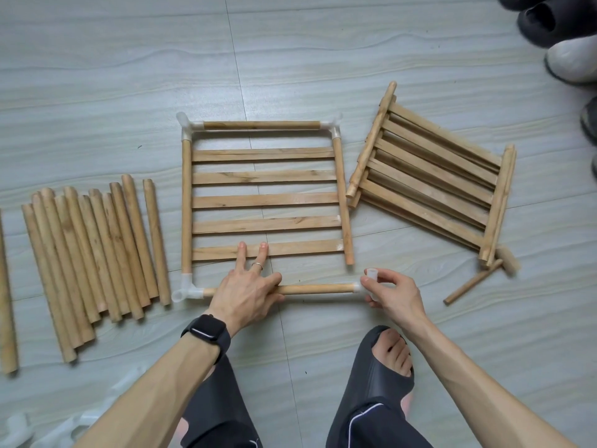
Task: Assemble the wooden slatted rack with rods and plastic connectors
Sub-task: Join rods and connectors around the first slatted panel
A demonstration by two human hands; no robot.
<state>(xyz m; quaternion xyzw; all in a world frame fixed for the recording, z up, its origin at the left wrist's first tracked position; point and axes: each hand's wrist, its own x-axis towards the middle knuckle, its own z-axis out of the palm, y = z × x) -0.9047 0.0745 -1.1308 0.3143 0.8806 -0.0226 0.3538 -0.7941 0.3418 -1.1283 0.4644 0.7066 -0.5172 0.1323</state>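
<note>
A wooden slatted panel (265, 200) lies flat on the floor, framed by rods. Translucent plastic connectors sit at its far left (187, 124), far right (334, 126) and near left (185, 291) corners. The near rod (318, 288) runs along the front edge. My left hand (248, 286) presses on this rod, two fingers stretched onto the nearest slat. My right hand (389, 291) grips a translucent connector (371, 274) at the rod's right end. The right side rod (344, 208) ends just above that corner, apart from the connector.
A pile of loose rods (93, 253) lies to the left. Stacked slatted panels (433, 182) rest at the right, with a small wooden mallet (478, 279) beside them. Spare connectors (19, 428) lie at bottom left. Shoes (562, 37) stand top right. My slippered feet are below.
</note>
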